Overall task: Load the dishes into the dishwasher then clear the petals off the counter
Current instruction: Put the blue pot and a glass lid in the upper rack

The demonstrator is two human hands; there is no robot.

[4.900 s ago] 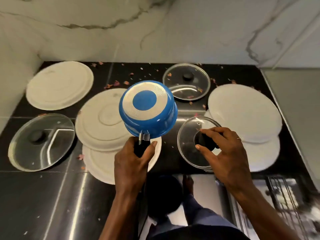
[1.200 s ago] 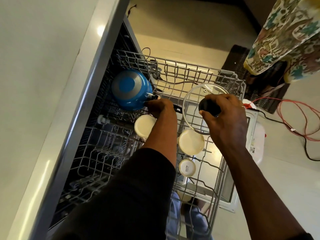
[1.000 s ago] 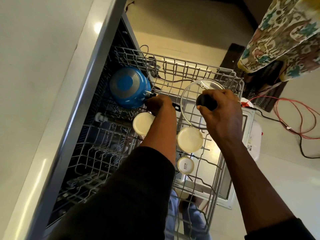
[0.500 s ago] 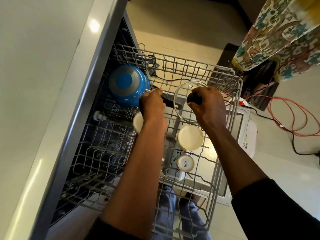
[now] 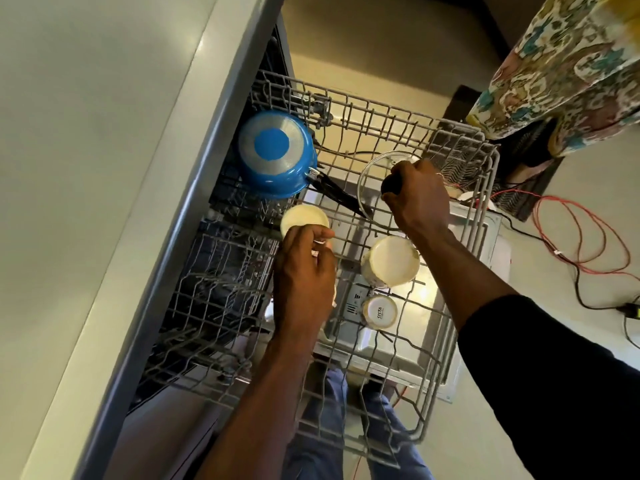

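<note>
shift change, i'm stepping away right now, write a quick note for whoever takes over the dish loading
Left grip: off the pan handle, fingers curled over a cup; unclear if it holds it.
Right grip: holds the lid by its knob, over the rack.
Done: pan upside down in the rack.
Left: seat the lid; counter not in view, so remaining dishes and petals can't be checked.

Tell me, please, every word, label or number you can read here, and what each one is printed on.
"SISTA": on the upturned base of the small cup.
Dark marks on the grey panel beside that cup: too small to read.
No other text can be read.
</note>
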